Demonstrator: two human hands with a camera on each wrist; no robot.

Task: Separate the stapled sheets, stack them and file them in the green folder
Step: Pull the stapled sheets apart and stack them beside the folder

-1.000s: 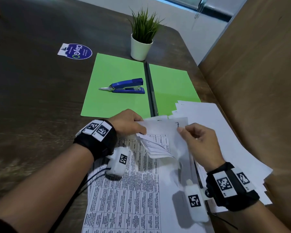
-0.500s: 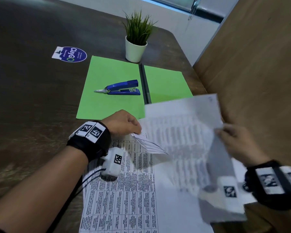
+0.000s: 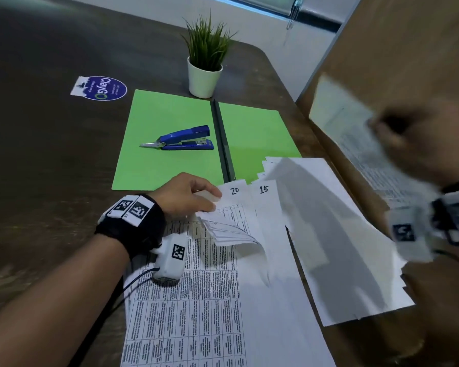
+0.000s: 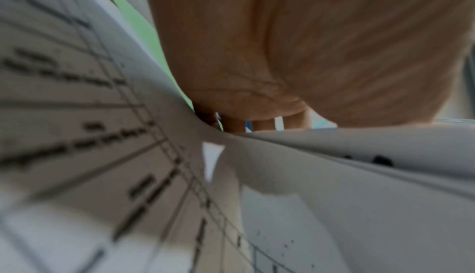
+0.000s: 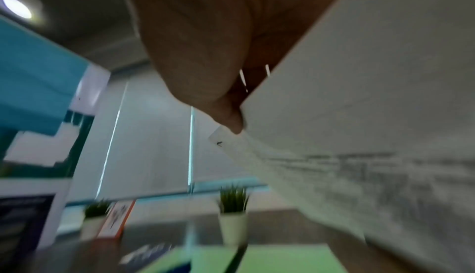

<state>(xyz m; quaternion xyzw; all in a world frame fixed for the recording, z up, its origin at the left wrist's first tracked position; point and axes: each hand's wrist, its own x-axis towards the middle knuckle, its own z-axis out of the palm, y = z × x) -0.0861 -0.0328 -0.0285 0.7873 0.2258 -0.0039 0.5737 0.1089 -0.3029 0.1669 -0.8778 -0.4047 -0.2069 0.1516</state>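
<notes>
We log the left hand [image 3: 186, 197] low on the stapled sheets [image 3: 196, 300], fingers curled and pinching their folded-back top corner beside the page marked 20, with the stack's long axis running from the near table edge toward the green folder [image 3: 170, 144]. The right hand [image 3: 398, 139], blurred, is raised at right with thumb and fingers pinching a single printed sheet [image 3: 355, 144] held off the table, above the loose separated sheets [image 3: 337, 234]. The folder lies open flat, a blue stapler [image 3: 183, 139] on its left leaf.

green folder [image 3: 170, 144] lies open flat; printed stapled sheets [image 3: 196, 300] before it, corner curled; loose sheet pile [image 3: 342, 247] beside.
</notes>
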